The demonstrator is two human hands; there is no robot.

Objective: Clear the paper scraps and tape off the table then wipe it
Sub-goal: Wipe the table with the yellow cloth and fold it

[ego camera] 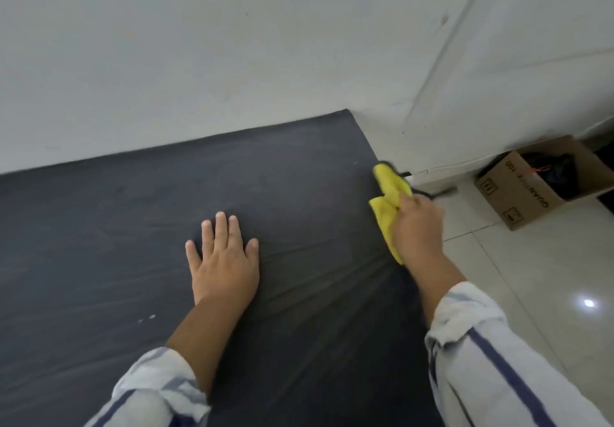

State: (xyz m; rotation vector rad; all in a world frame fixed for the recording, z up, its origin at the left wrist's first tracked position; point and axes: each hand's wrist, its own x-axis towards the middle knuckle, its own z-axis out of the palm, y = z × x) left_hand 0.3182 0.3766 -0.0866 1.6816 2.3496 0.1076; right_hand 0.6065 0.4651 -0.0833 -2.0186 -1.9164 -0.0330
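The table (pixel 99 227) is covered by a dark grey cloth with creases near its right side. My left hand (pixel 224 260) lies flat on the cloth near the middle, fingers spread, holding nothing. At the table's right edge, my right hand (pixel 418 230) grips a bunched yellow cloth (pixel 388 194) that hangs partly over the edge. A few tiny white specks (pixel 148 318) lie on the cloth to the left of my left forearm. No tape roll is in view.
A white wall runs along the table's far edge. To the right lies a white tiled floor (pixel 548 277). An open cardboard box (pixel 535 187) with dark contents stands on the floor by the wall corner.
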